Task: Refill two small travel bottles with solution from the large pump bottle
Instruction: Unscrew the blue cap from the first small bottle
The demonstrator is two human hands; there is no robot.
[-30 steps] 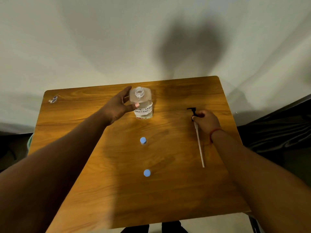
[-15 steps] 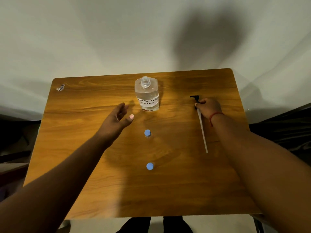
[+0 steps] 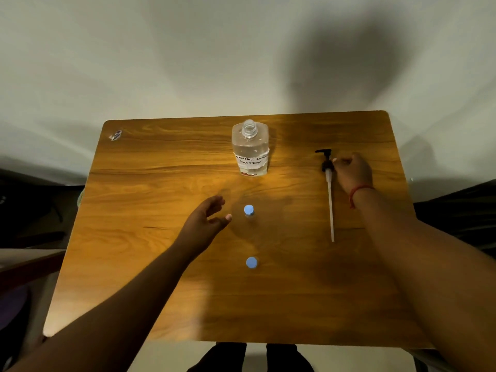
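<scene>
Blue-capped, the farther travel bottle (image 3: 249, 210) at frame centre is neared by the left hand (image 3: 205, 221), fingers spread and empty, and should be pinched low to stay upright, while the pump (image 3: 328, 181) at right is touched by the right hand (image 3: 353, 171), fingers curled.

- A plain indoor room is suggested, though its exact kind cannot be told.
- A small wooden counter (image 3: 161, 264) with rounded corners is set against a bare, pale wall (image 3: 134, 49).
- A clear bottle (image 3: 250, 149) with a handwritten label is stood on the wood, which hints at a staged setup rather than a furnished home or shop.
- Dim, dark surroundings are seen at both sides.
</scene>
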